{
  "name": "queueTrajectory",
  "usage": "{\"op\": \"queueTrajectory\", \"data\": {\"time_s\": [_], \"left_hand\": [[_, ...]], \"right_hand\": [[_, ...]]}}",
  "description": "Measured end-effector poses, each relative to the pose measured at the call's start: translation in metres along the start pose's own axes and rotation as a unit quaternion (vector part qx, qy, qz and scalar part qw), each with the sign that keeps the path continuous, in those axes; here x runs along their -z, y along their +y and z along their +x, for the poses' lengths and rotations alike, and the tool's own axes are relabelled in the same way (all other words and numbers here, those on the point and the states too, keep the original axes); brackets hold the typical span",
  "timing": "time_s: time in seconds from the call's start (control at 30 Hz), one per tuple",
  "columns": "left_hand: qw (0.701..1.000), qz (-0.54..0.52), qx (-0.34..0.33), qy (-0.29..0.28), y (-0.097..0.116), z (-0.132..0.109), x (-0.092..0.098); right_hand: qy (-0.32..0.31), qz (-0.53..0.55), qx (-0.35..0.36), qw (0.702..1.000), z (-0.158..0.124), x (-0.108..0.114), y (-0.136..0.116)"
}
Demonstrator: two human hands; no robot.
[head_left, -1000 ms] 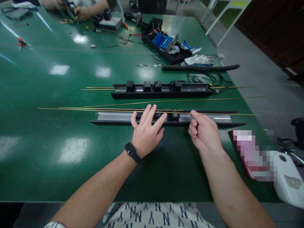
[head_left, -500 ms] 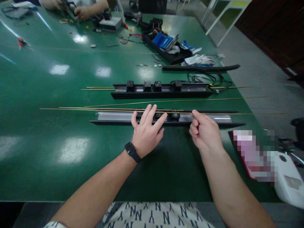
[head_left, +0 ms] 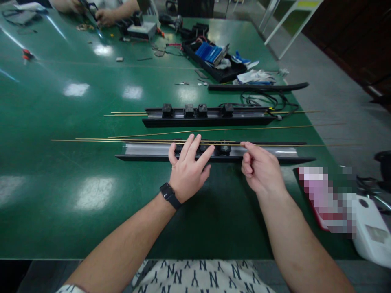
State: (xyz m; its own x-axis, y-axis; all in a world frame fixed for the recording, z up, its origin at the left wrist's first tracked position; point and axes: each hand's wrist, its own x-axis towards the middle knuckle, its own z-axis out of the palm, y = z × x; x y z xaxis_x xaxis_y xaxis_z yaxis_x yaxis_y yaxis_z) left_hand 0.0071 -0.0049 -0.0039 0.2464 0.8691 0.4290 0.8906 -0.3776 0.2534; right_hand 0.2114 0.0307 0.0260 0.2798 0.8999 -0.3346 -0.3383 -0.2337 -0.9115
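Brass-coloured rods are lying crosswise under and beside our hands, and we are pinching one long thin rod (head_left: pixel 235 144) between thumb and forefinger of our right hand (head_left: pixel 262 167), the other fingers curling in toward the palm. This rod is stretching well past our hands on both sides, passing above the near rail (head_left: pixel 146 150), a black-edged channel with a pale inner strip. Our left hand (head_left: pixel 189 173) is spreading palm down over the rail's middle, fingers apart, fingertips reaching across the rods; whether it is pressing on them we cannot tell. Black blocks (head_left: pixel 225 149) are sitting in the channel, one showing between our hands, others partly hiding behind our left fingers. Further rods (head_left: pixel 137 139) are trailing out left of our left hand, close alongside the pinched one. Just beyond our fingertips a loose rod (head_left: pixel 259 128) is slanting slightly, and past it a second rail (head_left: pixel 177 121) is resting parallel, four dark blocks (head_left: pixel 202 110) standing along it. Beyond our right hand, black cable (head_left: pixel 259 99) is coiling near that rail's end, with gloves (head_left: pixel 256 76) lying farther off. We are wearing a dark watch (head_left: pixel 167 191) on the left wrist. Far ahead of our left hand, a co-worker's hand (head_left: pixel 105 17) is working across the green table (head_left: pixel 76 232).
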Motion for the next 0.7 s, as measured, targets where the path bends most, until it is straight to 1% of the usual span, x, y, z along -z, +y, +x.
{"op": "queueTrajectory", "data": {"time_s": [0.17, 0.4, 0.7], "left_hand": [[1.000, 0.000, -0.001, -0.002, -0.0004, -0.0002, -0.0006], [1.000, -0.001, 0.000, -0.003, -0.0001, -0.0001, -0.0002], [1.000, -0.006, 0.001, 0.001, -0.0002, 0.0002, -0.0005]], "right_hand": [[-0.005, 0.001, 0.001, 1.000, -0.0007, 0.0000, 0.0005], [0.008, 0.006, -0.008, 1.000, -0.0002, -0.0005, 0.0001], [0.016, 0.004, 0.003, 1.000, 0.0025, 0.0024, 0.0030]]}}
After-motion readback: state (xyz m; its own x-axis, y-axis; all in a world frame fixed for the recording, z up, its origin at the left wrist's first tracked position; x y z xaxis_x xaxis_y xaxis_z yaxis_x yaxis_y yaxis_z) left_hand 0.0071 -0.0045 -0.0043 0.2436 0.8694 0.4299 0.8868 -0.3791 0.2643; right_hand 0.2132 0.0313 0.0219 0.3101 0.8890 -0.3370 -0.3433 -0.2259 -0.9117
